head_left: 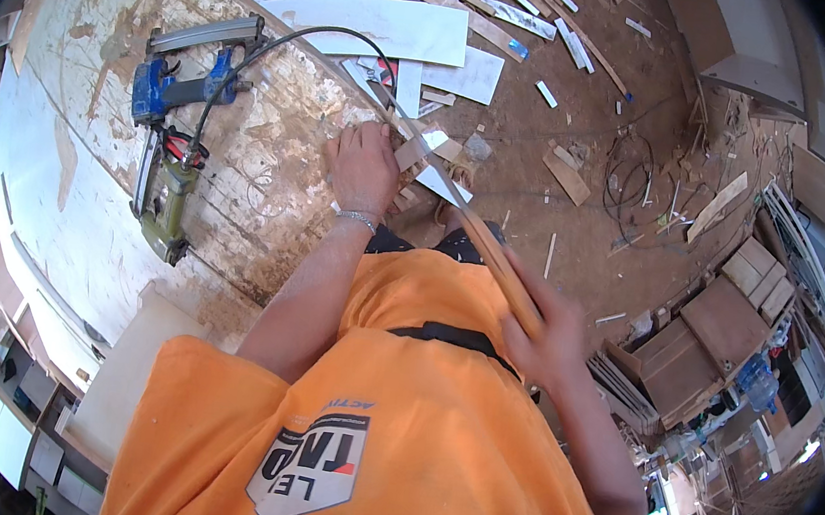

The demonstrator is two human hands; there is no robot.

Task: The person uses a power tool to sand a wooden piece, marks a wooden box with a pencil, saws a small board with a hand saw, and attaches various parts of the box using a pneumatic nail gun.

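My right hand [547, 334] is closed around the near end of a long thin wooden strip [480, 236]. The strip runs up and to the left, toward the edge of a worn, paint-stained workbench [92, 153]. My left hand [362, 165] rests palm down on that bench edge, with a bracelet on the wrist. Its fingers lie by the strip's far end and some small wood offcuts [424, 148]. Whether it grips the strip is hidden. My orange shirt fills the lower middle of the view.
A blue nail gun [174, 87] and a green one [168, 207] lie on the bench, with a black hose [284, 41] arcing from them. White panels [386, 29], wood scraps and cables litter the brown floor. Stacked boards and boxes [706, 339] stand at the right.
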